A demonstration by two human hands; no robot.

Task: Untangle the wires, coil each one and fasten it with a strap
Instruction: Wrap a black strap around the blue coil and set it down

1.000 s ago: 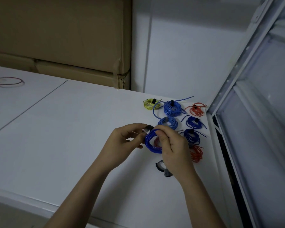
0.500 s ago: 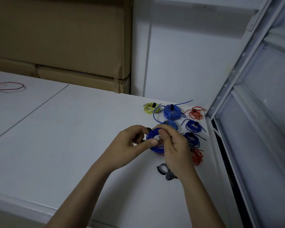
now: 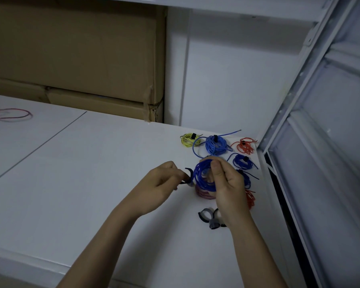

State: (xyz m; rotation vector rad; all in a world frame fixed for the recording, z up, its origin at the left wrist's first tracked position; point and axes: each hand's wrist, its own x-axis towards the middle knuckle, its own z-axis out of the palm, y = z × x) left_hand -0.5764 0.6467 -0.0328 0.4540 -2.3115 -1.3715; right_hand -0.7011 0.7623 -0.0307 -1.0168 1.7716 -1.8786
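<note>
Right fingers: thumb and curled fingers of the right hand (image 3: 227,183) pinch the blue coil (image 3: 204,175) at its 2 o'clock edge.
Left fingers: those of the left hand (image 3: 162,183) are curled, pinching the black strap (image 3: 188,177) at the coil's 9 o'clock side.
Change: half a second earlier the left thumb lay across the coil's face; it has now drawn back, and the strap's curved tail shows free.
Coil orientation: held above the table (image 3: 92,194), ring tilted toward the camera, long axis running 12 to 6 o'clock.
Strap orientation: tail arcs up toward 11 o'clock.
Spare straps (image 3: 210,218): on the table at 6 o'clock of the coil.
Finished coils: light-blue coil (image 3: 216,144) and yellow coil (image 3: 188,139) at 12 o'clock.
Red wire (image 3: 8,114): loose, far toward 9 o'clock.
</note>
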